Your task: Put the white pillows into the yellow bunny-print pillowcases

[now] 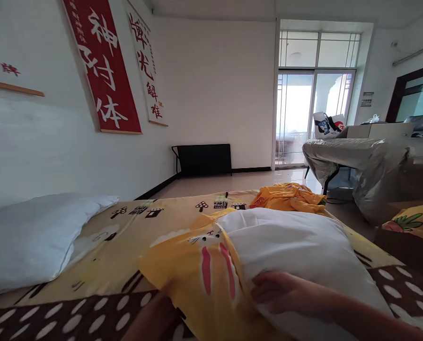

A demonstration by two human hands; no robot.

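Note:
A yellow pillowcase [186, 255] with a rabbit face and long pink ears covers the left end of a white pillow [296, 237]. The rest of the pillow bulges out of its opening to the right. My left hand [153, 317], dark and partly cut off by the bottom edge, is closed at the case's lower left border. My right hand [282, 291] presses into the white pillow beside the opening, its fingers curled; the fingertips are partly hidden in the folds.
Another white pillow [37, 241] lies at the left on the patterned bedspread [126, 241]. Crumpled orange fabric [286, 196] rests at the far edge. A plastic-covered table [346, 149] stands at the right, near a box with yellow cloth [417, 220]. A black folded frame [204, 160] leans on the wall.

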